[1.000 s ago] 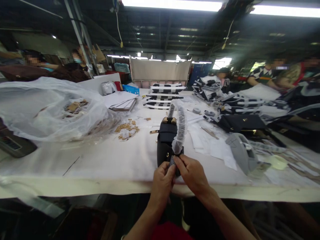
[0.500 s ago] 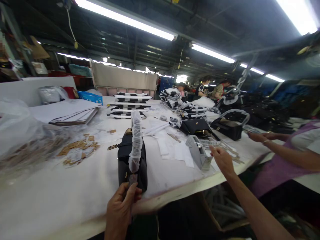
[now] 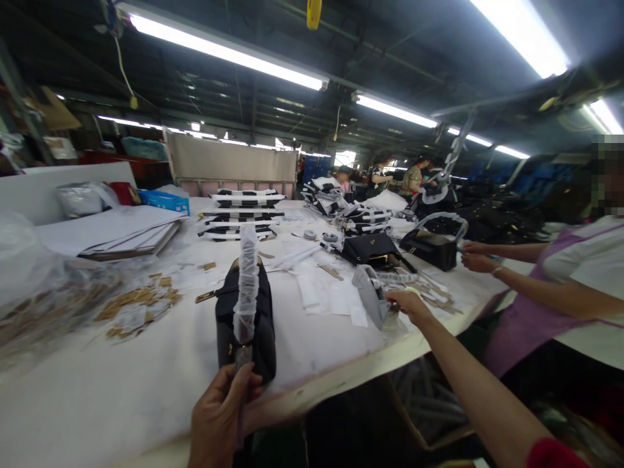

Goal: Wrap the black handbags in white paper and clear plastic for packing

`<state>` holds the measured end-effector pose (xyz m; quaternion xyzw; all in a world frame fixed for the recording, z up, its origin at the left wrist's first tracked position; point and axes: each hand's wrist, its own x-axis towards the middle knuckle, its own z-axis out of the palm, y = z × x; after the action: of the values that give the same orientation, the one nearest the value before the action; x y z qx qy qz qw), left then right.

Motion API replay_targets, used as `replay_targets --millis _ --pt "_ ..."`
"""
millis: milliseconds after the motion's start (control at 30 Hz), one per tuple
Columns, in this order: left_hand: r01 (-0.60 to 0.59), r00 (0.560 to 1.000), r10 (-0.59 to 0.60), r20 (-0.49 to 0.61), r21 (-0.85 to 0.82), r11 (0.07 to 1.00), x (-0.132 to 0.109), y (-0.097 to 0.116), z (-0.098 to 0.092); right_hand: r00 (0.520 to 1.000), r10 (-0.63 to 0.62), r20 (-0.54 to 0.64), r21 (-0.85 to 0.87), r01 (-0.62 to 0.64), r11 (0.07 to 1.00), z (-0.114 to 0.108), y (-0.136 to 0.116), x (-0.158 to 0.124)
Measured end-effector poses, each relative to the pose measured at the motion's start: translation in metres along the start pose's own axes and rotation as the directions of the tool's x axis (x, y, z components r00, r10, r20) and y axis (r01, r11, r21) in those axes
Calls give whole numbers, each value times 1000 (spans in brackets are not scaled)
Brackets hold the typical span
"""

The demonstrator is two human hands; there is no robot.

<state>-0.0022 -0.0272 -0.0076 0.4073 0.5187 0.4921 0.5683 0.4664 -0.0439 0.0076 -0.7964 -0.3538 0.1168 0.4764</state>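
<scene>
A black handbag (image 3: 267,318) stands on the white table, its handle (image 3: 247,286) wrapped in crinkled translucent packing and pointing up and away from me. My left hand (image 3: 221,403) pinches the strap at the near lower end of that handle. To the right sits a grey tape dispenser (image 3: 366,296). My right hand (image 3: 409,305) is at its near right end, thumb and fingers pinched together; whatever they grip there is too small to make out. Behind the dispenser lies another black handbag (image 3: 373,249) with a gold emblem.
Brown tags (image 3: 141,302) lie scattered on the left, beside clear plastic bags (image 3: 43,279). White sheets (image 3: 127,231) are stacked behind them. Wrapped black-and-white pieces (image 3: 241,214) line the back. On the right, a co-worker in a purple apron (image 3: 526,305) handles a black bag (image 3: 436,247).
My right hand has moved in to the tape dispenser's near end and its fingers have come down. The left hand keeps its hold on the strap. The view has turned slightly right.
</scene>
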Motion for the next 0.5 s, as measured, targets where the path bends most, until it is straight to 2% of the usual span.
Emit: replay_targets --millis 333,500 --pt "3 1000 -3 -13 1 1000 -1 4 2 985 -47 -165 -31 43 999 -12 -13 -37" --pt "0 999 0 -36 1 1000 -1 6 3 991 47 -129 74 -37 997 -20 -13 -45"
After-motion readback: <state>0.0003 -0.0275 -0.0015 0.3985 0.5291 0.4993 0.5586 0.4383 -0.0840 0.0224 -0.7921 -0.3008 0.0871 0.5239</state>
